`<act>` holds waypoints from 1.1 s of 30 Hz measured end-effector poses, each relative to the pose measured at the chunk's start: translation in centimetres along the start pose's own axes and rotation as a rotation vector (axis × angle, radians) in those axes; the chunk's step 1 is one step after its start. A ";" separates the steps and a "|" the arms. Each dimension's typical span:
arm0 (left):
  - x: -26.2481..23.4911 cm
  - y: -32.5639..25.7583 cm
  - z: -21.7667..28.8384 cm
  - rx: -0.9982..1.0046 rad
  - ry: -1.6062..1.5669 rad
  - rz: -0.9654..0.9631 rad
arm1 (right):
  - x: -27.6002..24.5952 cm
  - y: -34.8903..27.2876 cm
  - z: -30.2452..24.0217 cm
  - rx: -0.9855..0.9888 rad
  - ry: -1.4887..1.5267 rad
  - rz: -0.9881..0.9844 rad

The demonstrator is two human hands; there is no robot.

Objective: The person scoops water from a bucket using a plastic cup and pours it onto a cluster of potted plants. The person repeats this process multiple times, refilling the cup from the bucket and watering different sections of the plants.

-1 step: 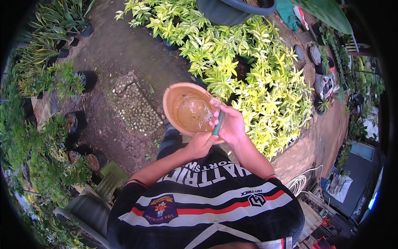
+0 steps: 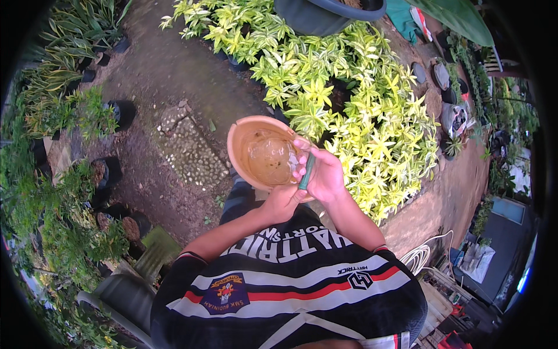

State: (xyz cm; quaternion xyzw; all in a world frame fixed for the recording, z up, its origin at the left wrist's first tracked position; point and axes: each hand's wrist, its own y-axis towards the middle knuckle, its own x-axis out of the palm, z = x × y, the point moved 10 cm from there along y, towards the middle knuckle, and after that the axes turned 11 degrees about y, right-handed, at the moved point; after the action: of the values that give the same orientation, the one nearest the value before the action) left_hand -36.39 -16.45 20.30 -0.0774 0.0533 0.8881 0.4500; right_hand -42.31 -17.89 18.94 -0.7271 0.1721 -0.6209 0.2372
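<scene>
A terracotta-orange plastic bucket (image 2: 237, 152) hangs in front of my body, tilted a little. Cloudy, rippling water (image 2: 264, 157) fills part of it, with small dark specks inside. My right hand (image 2: 323, 174) is palm up at the bucket's right side, its fingers curled around a green, tube-shaped grip (image 2: 306, 172) that looks like the bucket's handle. At the near rim, my left hand (image 2: 283, 202) is closed, thumb against the lower end of the green grip. Most of its fingers are hidden, and I cannot tell how they meet the bucket.
Yellow-green leafy plants (image 2: 378, 139) crowd the right, beneath a large dark pot (image 2: 319, 17). Potted plants (image 2: 119, 113) line the left. A pebbled slab (image 2: 189, 148) lies on the soil. A dark chair (image 2: 119, 299) stands lower left; a coiled pale hose (image 2: 415, 257) lies lower right.
The water's ripples have changed shape, and the bucket has shifted very slightly to the left. Both hands keep the same hold.
</scene>
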 end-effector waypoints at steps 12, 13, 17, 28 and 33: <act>-1.7 0.3 1.8 0.080 0.056 0.074 | 1.9 0.1 1.5 0.178 0.095 -0.072; -1.7 0.3 1.6 0.070 0.062 0.035 | 1.7 0.2 1.8 0.171 0.130 -0.055; -2.1 0.1 1.1 0.128 0.036 -0.156 | 1.9 0.1 2.3 0.130 0.151 -0.039; 3.0 0.9 -25.5 -0.647 0.536 -0.571 | 4.4 -1.3 2.6 0.198 0.077 -0.042; 8.7 -0.4 -25.8 -0.525 0.409 -0.910 | 4.0 -2.2 2.6 0.196 0.086 -0.004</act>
State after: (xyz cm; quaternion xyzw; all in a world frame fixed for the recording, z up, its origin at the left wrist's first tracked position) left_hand -38.79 -13.58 -6.68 -0.3723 -0.1220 0.5548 0.7339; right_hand -39.21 -17.93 23.10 -0.6733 0.1191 -0.6659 0.2985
